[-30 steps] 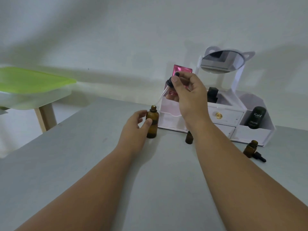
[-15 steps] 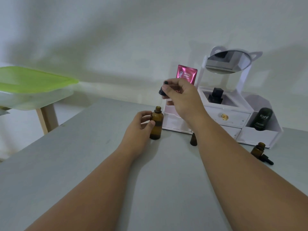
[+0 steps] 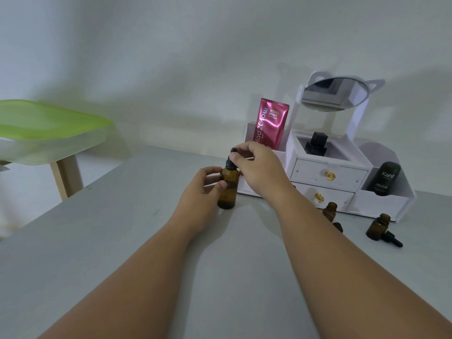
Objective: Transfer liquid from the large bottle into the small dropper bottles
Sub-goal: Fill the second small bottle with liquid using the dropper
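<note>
- At the centre of the frame, the large amber bottle (image 3: 228,189) stands upright on the grey table (image 3: 117,241).
- The left hand (image 3: 199,192) is curled round the bottle's body, thumb in front and fingers behind.
- The right hand (image 3: 256,168) pinches the black dropper cap (image 3: 231,163) at the bottle's neck; I cannot tell whether the cap is fully seated.
- At lower right, the first small dropper bottle (image 3: 329,212) stands uncapped just beyond the right forearm.
- The second small dropper bottle (image 3: 378,227) stands farther right, a loose dropper (image 3: 392,239) lying against its base.
- Behind them sits a white organiser (image 3: 327,177) with a mirror (image 3: 335,94), a pink sachet (image 3: 270,124) and a black tube (image 3: 385,178).
- A green stool (image 3: 44,128) stands at the left edge.
</note>
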